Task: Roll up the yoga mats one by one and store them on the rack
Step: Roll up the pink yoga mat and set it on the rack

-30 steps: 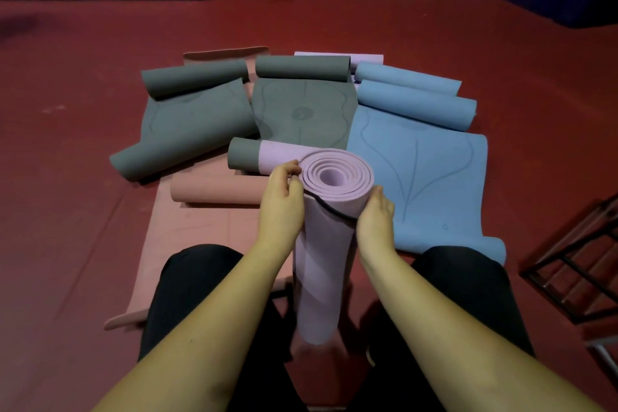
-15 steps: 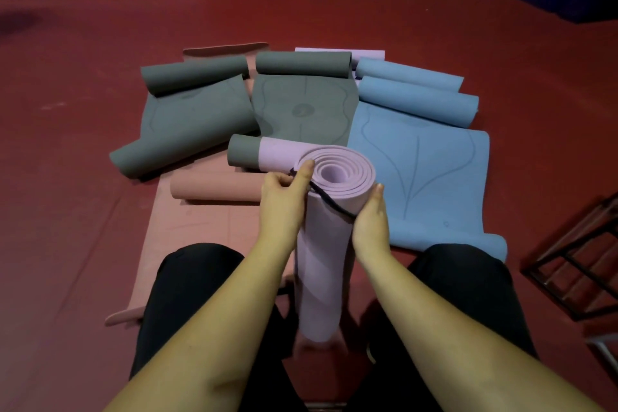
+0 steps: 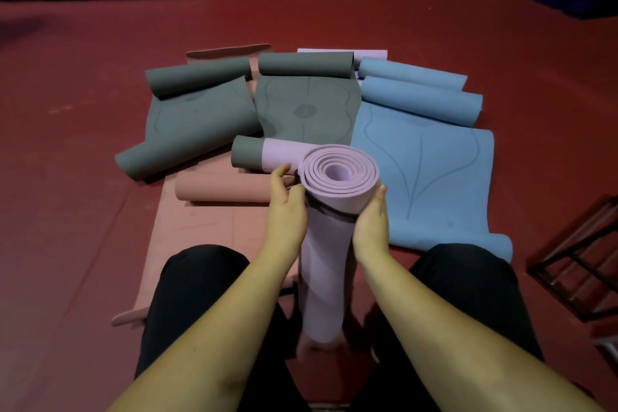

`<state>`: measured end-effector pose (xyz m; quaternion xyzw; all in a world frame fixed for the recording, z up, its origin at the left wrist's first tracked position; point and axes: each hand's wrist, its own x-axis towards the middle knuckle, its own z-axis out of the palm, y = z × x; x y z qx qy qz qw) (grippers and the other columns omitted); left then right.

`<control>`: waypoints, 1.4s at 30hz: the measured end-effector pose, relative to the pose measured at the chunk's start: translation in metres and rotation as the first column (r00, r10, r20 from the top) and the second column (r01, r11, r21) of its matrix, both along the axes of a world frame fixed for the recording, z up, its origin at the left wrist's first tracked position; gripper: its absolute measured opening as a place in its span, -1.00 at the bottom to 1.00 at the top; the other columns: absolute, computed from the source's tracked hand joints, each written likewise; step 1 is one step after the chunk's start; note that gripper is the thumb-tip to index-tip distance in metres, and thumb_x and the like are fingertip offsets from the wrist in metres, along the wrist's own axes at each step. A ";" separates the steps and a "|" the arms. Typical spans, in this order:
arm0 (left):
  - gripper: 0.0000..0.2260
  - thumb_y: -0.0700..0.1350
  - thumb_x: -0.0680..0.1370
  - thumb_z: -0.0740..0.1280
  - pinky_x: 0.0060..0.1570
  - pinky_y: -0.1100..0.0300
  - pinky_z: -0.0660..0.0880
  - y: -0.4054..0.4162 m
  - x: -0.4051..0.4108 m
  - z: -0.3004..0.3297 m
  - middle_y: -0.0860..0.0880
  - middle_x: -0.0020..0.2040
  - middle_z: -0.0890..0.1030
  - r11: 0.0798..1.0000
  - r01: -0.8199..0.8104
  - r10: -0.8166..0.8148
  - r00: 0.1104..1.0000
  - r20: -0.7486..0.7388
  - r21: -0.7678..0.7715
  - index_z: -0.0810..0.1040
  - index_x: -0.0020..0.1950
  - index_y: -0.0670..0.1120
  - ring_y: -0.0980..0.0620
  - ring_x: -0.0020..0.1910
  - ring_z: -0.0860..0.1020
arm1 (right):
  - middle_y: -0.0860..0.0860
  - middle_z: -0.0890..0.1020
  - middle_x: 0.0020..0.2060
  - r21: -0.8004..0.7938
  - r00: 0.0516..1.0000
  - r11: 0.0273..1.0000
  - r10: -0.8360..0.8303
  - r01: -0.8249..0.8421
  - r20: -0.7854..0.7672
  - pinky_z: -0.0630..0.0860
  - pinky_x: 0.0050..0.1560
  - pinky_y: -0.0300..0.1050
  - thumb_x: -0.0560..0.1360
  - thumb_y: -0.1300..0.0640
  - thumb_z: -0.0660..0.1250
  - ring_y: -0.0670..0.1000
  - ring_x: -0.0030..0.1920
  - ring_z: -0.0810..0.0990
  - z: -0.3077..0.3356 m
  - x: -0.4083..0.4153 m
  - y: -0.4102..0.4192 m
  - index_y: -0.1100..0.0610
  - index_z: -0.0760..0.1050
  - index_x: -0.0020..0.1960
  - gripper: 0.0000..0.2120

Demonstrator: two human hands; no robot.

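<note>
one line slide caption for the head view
Both hands, left hand and right hand, fit a black strap around an upright rolled lilac mat.

rolled mat [image 3: 326, 254] btwn hands, rack [image 3: 582, 264] right
</note>
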<state>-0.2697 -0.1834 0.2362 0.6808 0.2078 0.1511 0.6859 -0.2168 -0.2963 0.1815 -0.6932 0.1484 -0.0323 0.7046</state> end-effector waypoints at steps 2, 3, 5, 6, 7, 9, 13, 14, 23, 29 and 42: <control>-0.70 -0.05 0.57 0.14 0.34 0.06 0.41 -0.001 -0.002 -0.005 0.08 0.27 0.50 1.000 0.014 -0.014 1.000 0.002 0.015 0.49 0.20 0.26 0.11 0.25 0.49 | -0.01 0.38 0.47 0.000 1.000 1.000 0.013 -0.013 -0.016 0.14 0.50 -0.16 0.70 -0.09 -0.09 -0.02 0.49 0.29 0.000 0.002 -0.004 0.09 0.32 0.51 -0.51; -0.71 0.01 0.57 0.13 0.37 0.02 0.39 -0.001 -0.003 -0.006 0.12 0.28 0.51 1.000 -0.007 0.007 1.000 0.000 0.007 0.54 0.18 0.28 0.13 0.27 0.49 | -0.01 0.38 0.47 0.004 0.999 1.000 0.025 -0.025 -0.040 0.13 0.49 -0.17 0.70 -0.10 -0.08 -0.02 0.49 0.28 0.001 0.002 -0.005 0.09 0.32 0.51 -0.51; -0.70 0.13 0.54 0.10 0.35 -0.05 0.42 0.002 -0.004 -0.009 0.12 0.23 0.56 0.996 -0.088 0.088 0.996 -0.004 0.021 0.60 0.10 0.31 0.11 0.26 0.52 | -0.01 0.38 0.47 0.024 0.995 0.998 0.067 -0.066 -0.074 0.14 0.49 -0.18 0.69 -0.13 -0.07 -0.03 0.49 0.28 0.000 0.003 -0.008 0.09 0.33 0.51 -0.49; -0.70 0.17 0.53 0.09 0.32 -0.08 0.44 0.004 -0.003 -0.010 0.09 0.19 0.59 0.992 -0.117 0.118 0.993 -0.015 0.048 0.61 0.04 0.33 0.07 0.23 0.54 | -0.01 0.38 0.46 0.031 0.992 0.996 0.090 -0.088 -0.088 0.15 0.49 -0.17 0.69 -0.14 -0.07 -0.02 0.49 0.28 -0.001 0.003 -0.010 0.09 0.34 0.50 -0.48; -0.70 0.21 0.52 0.09 0.29 -0.12 0.46 0.009 0.001 -0.013 0.06 0.15 0.62 0.989 -0.137 0.138 0.990 -0.027 0.058 0.62 -0.01 0.33 0.02 0.19 0.56 | 0.00 0.39 0.46 0.027 0.988 0.994 0.110 -0.108 -0.104 0.15 0.49 -0.17 0.69 -0.14 -0.06 -0.01 0.49 0.28 -0.002 0.002 -0.010 0.10 0.34 0.50 -0.48; -0.67 0.27 0.50 0.09 0.21 -0.20 0.50 0.017 0.013 -0.013 0.02 0.06 0.66 0.987 -0.153 0.156 0.987 -0.047 0.058 0.63 -0.08 0.24 -0.07 0.11 0.60 | -0.01 0.40 0.45 0.011 0.983 0.991 0.132 -0.132 -0.125 0.16 0.45 -0.20 0.70 -0.12 -0.06 -0.01 0.48 0.29 -0.005 0.001 -0.010 0.09 0.34 0.50 -0.49; -0.66 0.23 0.60 0.12 0.14 -0.02 0.48 0.025 0.035 0.010 -0.03 0.01 0.60 0.983 -0.182 0.186 0.974 -0.127 0.035 0.51 0.00 0.01 -0.11 0.09 0.56 | 0.00 0.42 0.44 -0.050 0.974 0.975 0.210 -0.214 -0.083 0.18 0.39 -0.29 0.71 -0.03 -0.07 -0.05 0.45 0.33 -0.010 0.004 -0.008 0.09 0.36 0.49 -0.55; -0.62 0.26 0.60 0.13 0.14 0.01 0.46 0.025 0.040 0.017 -0.01 0.05 0.59 0.985 -0.167 0.162 0.979 -0.128 -0.033 0.49 0.11 -0.02 -0.06 0.11 0.56 | 0.01 0.43 0.43 -0.078 0.967 0.966 0.242 -0.248 -0.078 0.17 0.37 -0.32 0.71 0.00 -0.06 -0.06 0.43 0.34 -0.009 0.005 -0.006 0.11 0.37 0.48 -0.56; -0.41 0.33 0.63 -0.03 0.38 -0.07 0.38 0.008 0.053 -0.006 -0.08 0.36 0.52 0.986 -0.097 0.057 0.959 -0.279 -0.132 0.51 0.39 0.00 -0.10 0.32 0.47 | -0.02 0.58 0.27 0.183 0.969 0.982 0.082 -0.040 -0.231 0.41 0.37 0.01 0.48 -0.43 0.09 0.00 0.27 0.53 0.010 0.048 0.004 0.06 0.56 0.31 -0.30; -0.72 -0.01 0.64 0.14 0.10 0.05 0.48 0.011 0.050 -0.049 -0.01 0.04 0.64 0.978 -0.106 0.065 0.973 -0.220 -0.180 0.61 0.04 -0.08 0.01 0.07 0.52 | -0.06 0.56 0.04 0.157 0.953 0.984 0.128 -0.086 -0.275 0.33 0.10 -0.20 0.67 -0.14 0.06 -0.05 0.07 0.49 -0.010 0.037 -0.005 0.00 0.55 0.18 -0.64; -0.47 0.27 0.65 0.04 0.33 0.01 0.42 0.008 0.080 -0.056 0.05 0.19 0.54 0.939 -0.175 0.052 0.923 -0.381 -0.297 0.55 0.33 -0.07 0.00 0.21 0.51 | -0.02 0.56 0.27 0.103 0.953 0.989 0.128 -0.103 -0.275 0.36 0.35 -0.13 0.63 -0.25 0.08 -0.03 0.29 0.49 -0.025 0.072 -0.007 0.14 0.53 0.33 -0.43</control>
